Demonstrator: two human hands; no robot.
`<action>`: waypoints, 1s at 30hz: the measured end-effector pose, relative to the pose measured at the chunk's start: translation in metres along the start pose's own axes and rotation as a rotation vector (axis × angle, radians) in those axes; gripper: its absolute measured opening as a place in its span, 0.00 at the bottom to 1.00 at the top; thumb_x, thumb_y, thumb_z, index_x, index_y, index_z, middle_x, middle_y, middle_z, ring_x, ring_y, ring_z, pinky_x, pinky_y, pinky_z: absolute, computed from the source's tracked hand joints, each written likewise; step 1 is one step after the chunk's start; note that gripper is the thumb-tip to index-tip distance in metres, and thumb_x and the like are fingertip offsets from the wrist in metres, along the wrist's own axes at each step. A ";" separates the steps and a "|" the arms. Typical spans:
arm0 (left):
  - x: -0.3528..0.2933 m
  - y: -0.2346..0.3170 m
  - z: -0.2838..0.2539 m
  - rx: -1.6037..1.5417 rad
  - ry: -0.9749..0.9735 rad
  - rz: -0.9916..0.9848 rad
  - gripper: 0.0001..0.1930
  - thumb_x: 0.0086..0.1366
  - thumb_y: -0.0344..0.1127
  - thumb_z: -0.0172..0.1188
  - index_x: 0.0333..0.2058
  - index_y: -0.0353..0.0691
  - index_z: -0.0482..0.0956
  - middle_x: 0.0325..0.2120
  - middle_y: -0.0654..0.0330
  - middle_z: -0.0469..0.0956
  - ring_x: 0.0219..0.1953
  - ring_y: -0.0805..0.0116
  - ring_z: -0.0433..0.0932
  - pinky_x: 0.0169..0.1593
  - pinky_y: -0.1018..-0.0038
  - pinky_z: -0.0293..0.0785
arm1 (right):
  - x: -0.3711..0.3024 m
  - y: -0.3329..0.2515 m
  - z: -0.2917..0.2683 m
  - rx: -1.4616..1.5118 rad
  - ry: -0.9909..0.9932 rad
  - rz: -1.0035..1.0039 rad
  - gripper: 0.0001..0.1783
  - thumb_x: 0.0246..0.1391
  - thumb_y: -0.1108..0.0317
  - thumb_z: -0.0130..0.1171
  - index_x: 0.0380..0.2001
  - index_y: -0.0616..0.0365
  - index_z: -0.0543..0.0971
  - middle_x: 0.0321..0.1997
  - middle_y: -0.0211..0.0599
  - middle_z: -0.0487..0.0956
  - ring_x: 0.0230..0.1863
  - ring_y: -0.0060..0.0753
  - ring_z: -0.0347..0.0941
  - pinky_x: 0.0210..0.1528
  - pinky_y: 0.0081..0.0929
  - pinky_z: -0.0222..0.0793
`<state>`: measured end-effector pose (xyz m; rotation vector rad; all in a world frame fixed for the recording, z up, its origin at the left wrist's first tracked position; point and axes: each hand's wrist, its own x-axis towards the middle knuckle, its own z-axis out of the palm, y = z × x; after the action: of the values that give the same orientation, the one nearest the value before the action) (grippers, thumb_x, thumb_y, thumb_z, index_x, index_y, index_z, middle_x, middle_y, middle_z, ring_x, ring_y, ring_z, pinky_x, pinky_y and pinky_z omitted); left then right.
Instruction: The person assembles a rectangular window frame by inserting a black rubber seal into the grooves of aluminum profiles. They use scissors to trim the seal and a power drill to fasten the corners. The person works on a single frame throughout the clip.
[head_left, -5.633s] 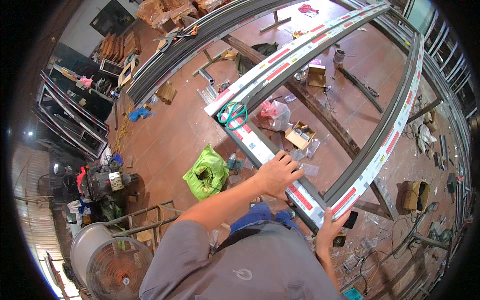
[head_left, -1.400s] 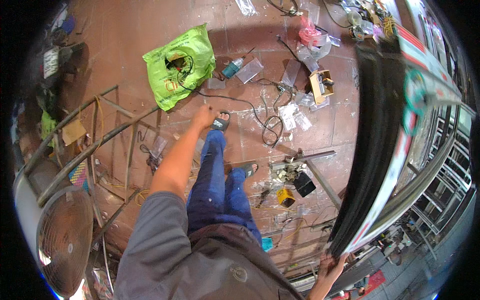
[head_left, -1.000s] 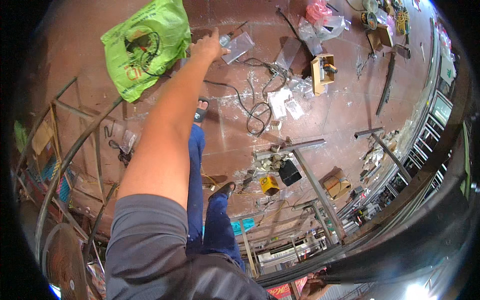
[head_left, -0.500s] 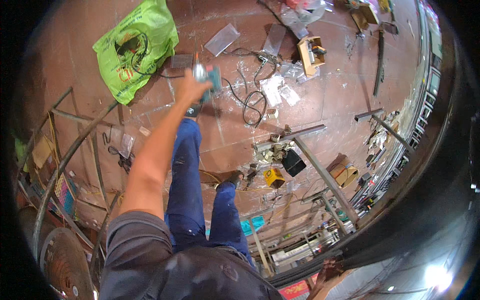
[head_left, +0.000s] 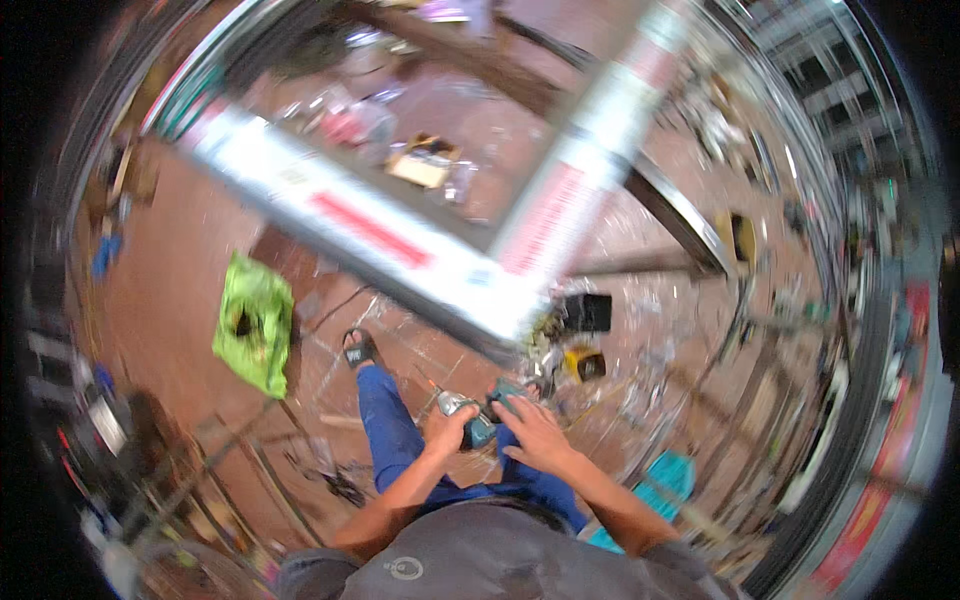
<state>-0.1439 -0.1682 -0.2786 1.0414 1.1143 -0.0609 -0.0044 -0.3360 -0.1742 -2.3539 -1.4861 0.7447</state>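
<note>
A teal cordless drill (head_left: 480, 434) with a silver front and a thin bit is in front of my body, above my legs. My left hand (head_left: 446, 432) is closed around it near the silver part. My right hand (head_left: 536, 432) lies at the drill's other teal end, fingers curled over it; how tightly they grip is blurred. Just beyond the drill, a metal frame corner (head_left: 490, 290) wrapped in white film with red print crosses the view.
A bright green bag (head_left: 250, 325) lies on the red floor to the left. Near my right foot stand a black container (head_left: 587, 312) and a yellow box (head_left: 584, 364). Beyond the frame is an open cardboard box (head_left: 422, 168). Thin metal bars (head_left: 225, 450) stand at lower left.
My left hand has brought the drill back from near the floor toward my body. My right hand has come from the lower right onto the drill. The view has swung to the metal frame.
</note>
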 end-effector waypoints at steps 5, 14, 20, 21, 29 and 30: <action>-0.088 0.068 0.107 0.059 -0.187 -0.335 0.22 0.75 0.52 0.65 0.53 0.39 0.77 0.35 0.55 0.85 0.30 0.62 0.87 0.29 0.69 0.84 | -0.063 0.065 0.051 0.399 0.081 0.258 0.54 0.46 0.62 0.79 0.78 0.44 0.69 0.62 0.47 0.81 0.61 0.55 0.79 0.61 0.47 0.72; 0.067 -0.006 0.177 0.980 -0.558 -0.116 0.26 0.77 0.51 0.65 0.61 0.33 0.80 0.37 0.55 0.88 0.30 0.69 0.85 0.36 0.71 0.82 | -0.125 0.112 0.171 1.321 0.924 1.097 0.16 0.62 0.57 0.76 0.39 0.61 0.86 0.35 0.33 0.88 0.35 0.33 0.84 0.43 0.37 0.79; 0.095 -0.067 0.233 1.254 -0.891 -0.089 0.27 0.70 0.42 0.72 0.62 0.33 0.80 0.52 0.50 0.84 0.54 0.62 0.83 0.61 0.65 0.78 | -0.138 0.120 0.231 1.653 1.011 1.393 0.15 0.64 0.61 0.75 0.42 0.62 0.85 0.37 0.35 0.87 0.37 0.35 0.82 0.45 0.39 0.78; 0.086 -0.088 0.235 1.222 -1.090 -0.036 0.35 0.65 0.37 0.75 0.68 0.37 0.74 0.58 0.50 0.81 0.60 0.59 0.80 0.63 0.64 0.77 | -0.139 0.121 0.228 1.615 0.995 1.424 0.17 0.63 0.60 0.75 0.44 0.62 0.84 0.40 0.36 0.87 0.39 0.36 0.82 0.46 0.39 0.78; 0.091 -0.164 0.166 1.107 -0.819 -0.254 0.27 0.65 0.31 0.76 0.61 0.39 0.79 0.50 0.59 0.85 0.53 0.63 0.83 0.59 0.64 0.80 | -0.159 0.122 0.251 1.809 0.373 0.979 0.36 0.66 0.62 0.69 0.72 0.61 0.70 0.53 0.53 0.87 0.60 0.52 0.85 0.61 0.38 0.78; 0.090 -0.168 0.159 1.067 -0.713 -0.256 0.23 0.66 0.31 0.75 0.58 0.38 0.80 0.47 0.60 0.85 0.49 0.64 0.83 0.57 0.64 0.81 | -0.164 0.140 0.260 1.857 0.194 0.913 0.33 0.67 0.61 0.67 0.71 0.60 0.74 0.54 0.54 0.87 0.60 0.57 0.84 0.61 0.40 0.78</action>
<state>-0.0747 -0.3352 -0.4490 1.6030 0.4909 -1.2426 -0.0967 -0.5583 -0.4107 -1.2004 0.5835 1.1611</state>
